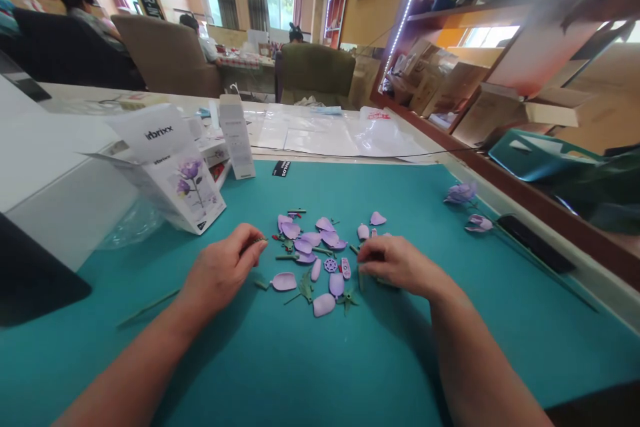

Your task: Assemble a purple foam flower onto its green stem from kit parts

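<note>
so the left hand pinches a tiny green bit just left of the petals, which lie scattered on the mat between both hands, while the right hand has its fingers curled together at the pile's right edge, grip unclear

This looks like a shared craft room or hobby shop. A teal work mat lies under the left hand and right hand. A flower-kit box stands left of the left hand. Shelves with cardboard cartons run beyond the right hand. People sit in armchairs at tables far ahead.
</note>
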A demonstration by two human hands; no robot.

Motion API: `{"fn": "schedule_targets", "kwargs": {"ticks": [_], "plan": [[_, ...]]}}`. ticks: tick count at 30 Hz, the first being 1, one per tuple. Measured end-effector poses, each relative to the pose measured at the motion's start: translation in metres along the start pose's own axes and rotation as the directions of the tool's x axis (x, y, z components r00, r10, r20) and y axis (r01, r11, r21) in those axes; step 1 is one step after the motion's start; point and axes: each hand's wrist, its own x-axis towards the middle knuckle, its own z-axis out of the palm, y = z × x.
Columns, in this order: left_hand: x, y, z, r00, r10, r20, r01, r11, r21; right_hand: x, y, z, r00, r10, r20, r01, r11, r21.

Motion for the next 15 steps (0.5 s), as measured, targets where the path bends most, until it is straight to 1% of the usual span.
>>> {"fn": "schedule_targets", "kwargs": {"ticks": [2,4,6,9,15], "plan": [[-0.001,0.001,0.0,1.0,0.007,0.005,-0.007,1.0,-0.005,-0.003,-0.013,0.007,0.988,-0.063,0.139,0.071,0.996,-0.057],[-0.001,0.003,-0.001,1.0,0.011,0.015,-0.011,1.0,-0.01,-0.005,-0.023,0.014,0.975,-0.093,0.2,0.124,0.981,-0.149],[-0.002,0.005,-0.002,1.0,0.009,0.02,-0.009,1.0,-0.006,-0.006,-0.029,0.021,0.969,-0.091,0.231,0.147,0.961,-0.236],[-0.002,0.008,-0.003,1.0,0.005,0.014,-0.005,1.0,0.007,-0.004,-0.03,0.028,0.966,-0.075,0.248,0.153,0.939,-0.308],[-0.003,0.006,-0.001,0.999,0.025,0.031,-0.025,1.0,0.007,-0.002,-0.024,0.029,0.975,-0.081,0.207,0.154,0.917,-0.367]]}}
